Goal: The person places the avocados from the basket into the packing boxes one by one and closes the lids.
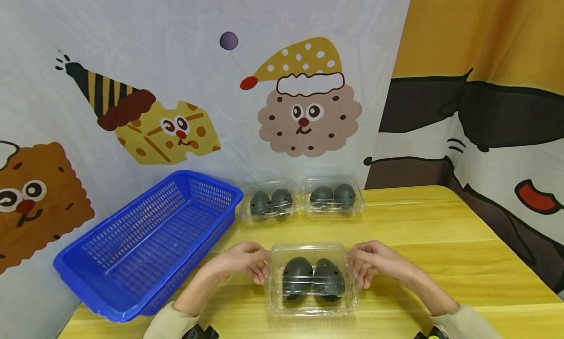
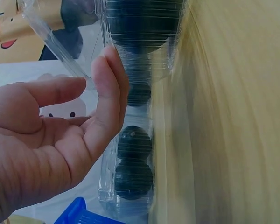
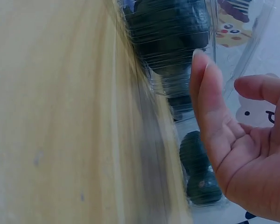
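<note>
A clear plastic clamshell box (image 1: 313,307) stands on the table in front of me, with two dark, egg-shaped items (image 1: 297,276) side by side in it. In both wrist views its lid (image 2: 56,44) slants away from the base. My left hand (image 1: 246,263) is at the box's left side, fingertips at the wall and thumb apart from them. At the opposite side, my right hand (image 1: 372,263) has its fingertips (image 3: 207,70) against or very near the wall; exact contact cannot be told. Neither hand is curled round anything.
Two more clear boxes, a left one (image 1: 269,216) and a right one (image 1: 333,207), stand at the table's back edge, each with two dark egg-shaped items. A blue plastic basket (image 1: 220,226) lies at the left. The wooden table (image 1: 440,241) meets a cartoon-printed cloth (image 1: 238,133) behind.
</note>
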Available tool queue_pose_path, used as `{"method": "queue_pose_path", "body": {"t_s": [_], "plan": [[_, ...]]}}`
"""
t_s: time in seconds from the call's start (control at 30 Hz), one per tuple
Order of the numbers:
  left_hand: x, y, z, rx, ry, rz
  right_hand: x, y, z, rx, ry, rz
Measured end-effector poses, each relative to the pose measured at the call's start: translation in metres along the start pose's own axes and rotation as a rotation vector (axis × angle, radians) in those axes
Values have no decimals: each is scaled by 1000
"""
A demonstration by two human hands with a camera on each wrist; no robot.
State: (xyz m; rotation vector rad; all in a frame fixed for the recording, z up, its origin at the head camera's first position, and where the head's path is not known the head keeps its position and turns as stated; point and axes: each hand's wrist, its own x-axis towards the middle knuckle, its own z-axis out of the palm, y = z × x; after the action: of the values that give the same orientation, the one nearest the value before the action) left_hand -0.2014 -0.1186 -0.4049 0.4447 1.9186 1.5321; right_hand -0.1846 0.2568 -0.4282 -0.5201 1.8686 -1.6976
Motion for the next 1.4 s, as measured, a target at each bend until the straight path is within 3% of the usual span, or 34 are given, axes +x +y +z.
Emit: {"method": "queue_pose_path", "body": {"t_s": [0.17, 0.4, 0.73, 1.27, 1.4], "plan": [[1, -2, -1, -4, -6, 19, 0, 0, 1, -18, -10, -11], [3, -3, -3, -3, 17, 52, 2, 3, 1, -64, 42, -58], [5, -3, -3, 15, 98, 88, 7, 6, 3, -76, 166, -36], [10, -10, -3, 40, 229, 129, 8, 7, 8, -137, 294, -125], [9, -10, -3, 46, 212, 132, 8, 7, 9, -147, 300, -128]]}}
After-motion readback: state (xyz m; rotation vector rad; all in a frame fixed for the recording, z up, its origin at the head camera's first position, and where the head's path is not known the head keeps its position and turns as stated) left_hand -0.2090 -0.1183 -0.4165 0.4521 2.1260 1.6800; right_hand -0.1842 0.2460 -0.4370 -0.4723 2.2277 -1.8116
